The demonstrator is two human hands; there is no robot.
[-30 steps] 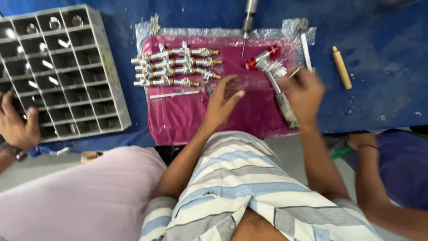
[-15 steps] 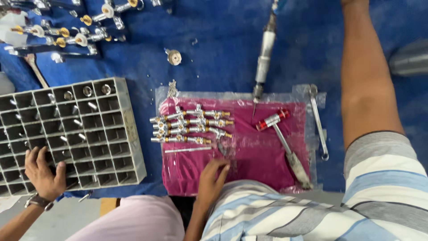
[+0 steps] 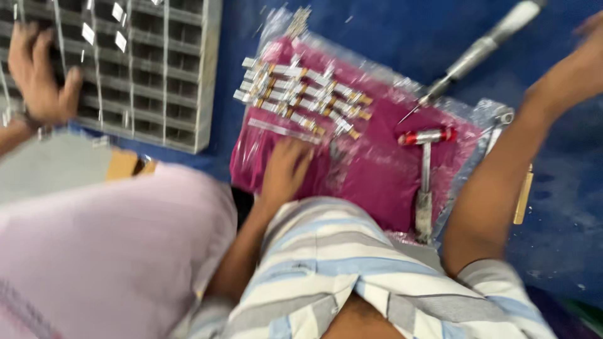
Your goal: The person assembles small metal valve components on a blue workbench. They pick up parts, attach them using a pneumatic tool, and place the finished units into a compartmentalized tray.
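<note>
On the magenta cloth (image 3: 377, 182), spread over a blue worktop (image 3: 352, 37), rows of small silver-and-brass fittings (image 3: 301, 97) lie side by side near its far-left corner, apparently already sorted. The left hand (image 3: 286, 169) rests on the cloth just below those rows, fingers loosely curled, holding nothing that shows (blur hides the fingertips). The right hand (image 3: 587, 50) reaches well off the cloth's far-right side and is cut by the frame edge, so I cannot tell whether it grips anything. A red-headed hammer (image 3: 426, 169) lies on the cloth's right part, unheld; a long metal tool (image 3: 477, 53) lies beyond the cloth. Left of the cloth, a grey compartment tray (image 3: 157, 69) is mostly unfilled, with another person's hand (image 3: 41, 78) on it.
</note>
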